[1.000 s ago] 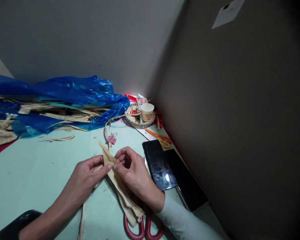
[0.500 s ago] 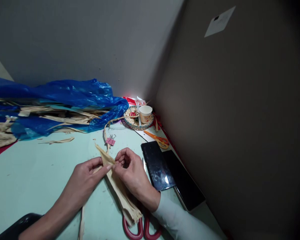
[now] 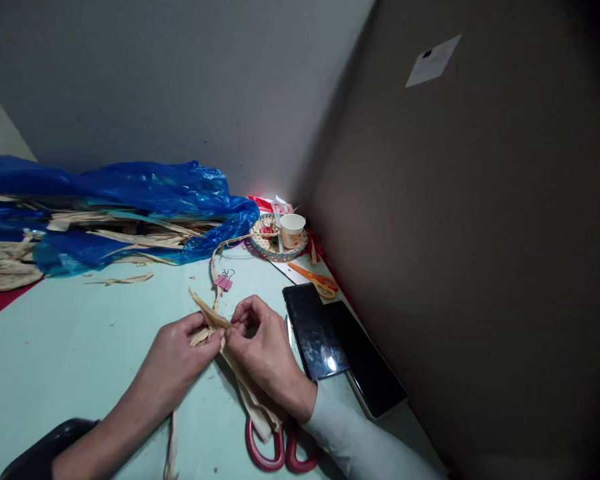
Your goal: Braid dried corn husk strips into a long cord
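We note red-handled scissors (image 3: 280,450) lying nearest on the pale green table (image 3: 65,347), their loops partly under the husk (image 3: 240,373). The husk is a long, dry, tan strip, ribbed and papery. Its long axis runs diagonally: the frayed near end lies by the scissors, the pointed far tip aims up and left, away from us.

Our left hand (image 3: 173,363) and right hand (image 3: 260,350) meet over the husk's far part. Both pinch it between thumb and fingertips, the two grips almost touching. A thin loose strip (image 3: 170,447) trails from under the left wrist.

Against the picture a second ago, the hands sit slightly lower, and the husk's tip looks more folded between them. The grips are unchanged.

Just right of the right hand lie two flat, glossy black phones (image 3: 330,340), overlapping. Beyond the husk tip sits a pink binder clip (image 3: 223,281) on a cord. Orange scissors (image 3: 317,280) lie further right. Farther still a paper cup (image 3: 293,230) stands on a round woven tray (image 3: 266,241). Crumpled blue plastic sheet (image 3: 130,193) covers more husks at the far left.
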Motion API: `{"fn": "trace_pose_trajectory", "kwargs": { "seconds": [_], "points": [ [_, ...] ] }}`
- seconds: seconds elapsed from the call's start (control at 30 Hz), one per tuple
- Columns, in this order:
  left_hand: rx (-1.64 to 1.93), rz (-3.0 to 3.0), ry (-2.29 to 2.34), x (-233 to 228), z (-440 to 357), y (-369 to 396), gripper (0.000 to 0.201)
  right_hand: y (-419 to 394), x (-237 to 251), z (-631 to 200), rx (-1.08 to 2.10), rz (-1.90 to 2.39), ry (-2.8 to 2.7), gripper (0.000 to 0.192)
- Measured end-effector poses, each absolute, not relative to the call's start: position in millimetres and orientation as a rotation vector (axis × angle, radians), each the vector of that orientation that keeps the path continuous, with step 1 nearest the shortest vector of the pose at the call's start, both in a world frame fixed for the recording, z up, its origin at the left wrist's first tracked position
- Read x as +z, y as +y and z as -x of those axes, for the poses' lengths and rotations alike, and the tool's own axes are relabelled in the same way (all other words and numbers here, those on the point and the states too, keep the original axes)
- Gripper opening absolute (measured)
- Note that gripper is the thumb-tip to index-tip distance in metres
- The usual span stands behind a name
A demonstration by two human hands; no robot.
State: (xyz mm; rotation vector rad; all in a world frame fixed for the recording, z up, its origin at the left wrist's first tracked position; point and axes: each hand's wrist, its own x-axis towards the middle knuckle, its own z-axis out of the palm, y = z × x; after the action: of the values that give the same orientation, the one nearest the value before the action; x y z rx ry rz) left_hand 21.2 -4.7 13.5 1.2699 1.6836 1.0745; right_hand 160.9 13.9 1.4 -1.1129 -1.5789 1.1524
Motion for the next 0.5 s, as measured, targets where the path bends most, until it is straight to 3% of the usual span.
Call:
{"fn": "trace_pose_trajectory", "kwargs": {
  "seconds": [0.23, 0.5],
  "points": [
    [1.074, -1.165, 1.533, 3.8, -17.2, -4.7, 0.017, 12.0, 17.8, -161.9, 1.143, 1.052, -1.538, 0.012],
    [1.017, -1.128, 1.472, -0.5, -14.3, -4.7, 0.024, 16.9, 55.8, -202.0, 1.865, 0.727, -1.287, 0.025]
  ]
}}
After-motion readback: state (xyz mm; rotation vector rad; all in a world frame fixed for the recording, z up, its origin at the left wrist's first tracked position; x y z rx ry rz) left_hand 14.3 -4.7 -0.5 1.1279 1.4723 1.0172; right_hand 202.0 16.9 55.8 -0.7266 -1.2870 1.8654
